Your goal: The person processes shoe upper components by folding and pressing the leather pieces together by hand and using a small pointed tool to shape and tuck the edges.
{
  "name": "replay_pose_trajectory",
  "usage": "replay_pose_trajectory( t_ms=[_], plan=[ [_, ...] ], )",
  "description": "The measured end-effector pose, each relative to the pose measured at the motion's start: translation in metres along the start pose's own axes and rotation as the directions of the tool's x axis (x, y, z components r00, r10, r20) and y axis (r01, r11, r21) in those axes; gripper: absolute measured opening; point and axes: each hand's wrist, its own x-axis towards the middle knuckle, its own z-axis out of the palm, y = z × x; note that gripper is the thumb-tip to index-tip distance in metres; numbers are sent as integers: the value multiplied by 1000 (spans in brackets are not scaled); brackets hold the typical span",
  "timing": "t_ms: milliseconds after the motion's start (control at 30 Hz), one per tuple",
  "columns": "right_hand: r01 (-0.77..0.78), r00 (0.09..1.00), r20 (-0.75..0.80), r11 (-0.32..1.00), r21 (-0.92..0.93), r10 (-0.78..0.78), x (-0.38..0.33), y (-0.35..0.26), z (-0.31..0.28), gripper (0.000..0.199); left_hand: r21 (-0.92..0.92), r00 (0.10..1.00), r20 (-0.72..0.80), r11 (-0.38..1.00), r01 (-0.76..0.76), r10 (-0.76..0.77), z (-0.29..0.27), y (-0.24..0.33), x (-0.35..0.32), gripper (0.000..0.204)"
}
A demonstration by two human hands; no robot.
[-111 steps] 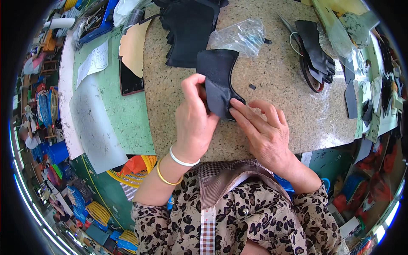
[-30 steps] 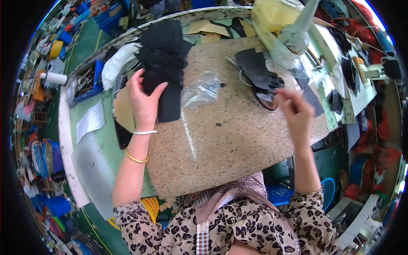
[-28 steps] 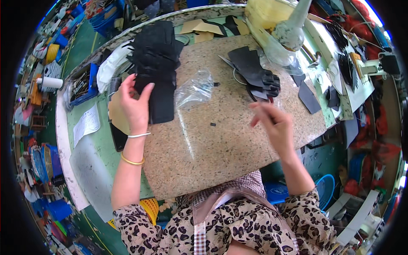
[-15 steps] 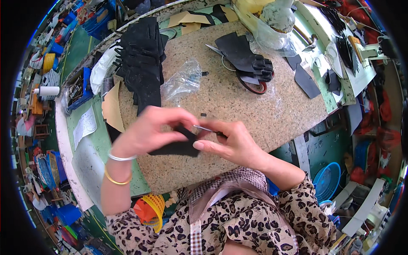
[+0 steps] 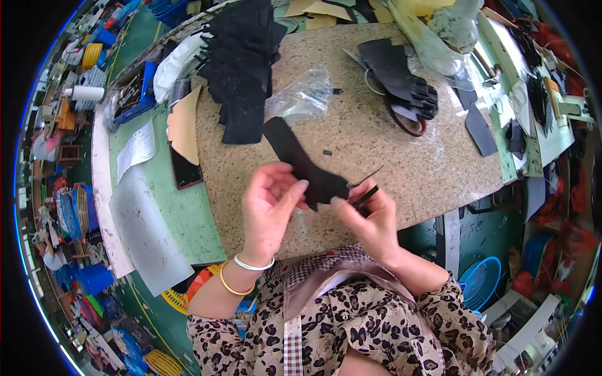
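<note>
Your left hand [image 5: 271, 202] and right hand [image 5: 371, 216] both pinch the near end of the black cut piece [image 5: 301, 161], its far end trailing away over the worktop [image 5: 401, 150]. It looks thin, light and floppy; grip near its edges.

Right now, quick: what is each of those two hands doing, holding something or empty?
Left hand: closed on the black cut piece.
Right hand: pinching the same piece's near end, with small scissors in it.

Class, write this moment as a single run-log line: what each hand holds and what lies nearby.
left hand: grips black cut piece | right hand: grips same piece plus thin black strip | nearby: black piece stack, clear plastic bag, speckled worktop
</note>
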Motion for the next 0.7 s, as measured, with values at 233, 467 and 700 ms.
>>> replay_pose_trajectory(
  t_ms=[233,467,700],
  plan=[
    [242,970,11,964,-112,-243,-9,-3,-6,20,13,948,-132,957,-291,291,7,-1,9,39],
    [234,935,286,971,-46,-211,-6,1,-30,37,-331,991,130,942,56,-13,11,2,10,42],
    [128,975,182,992,7,-127,0,0,-22,55,-189,988,147,980,66,-39,23,3,6,24]
  ],
)
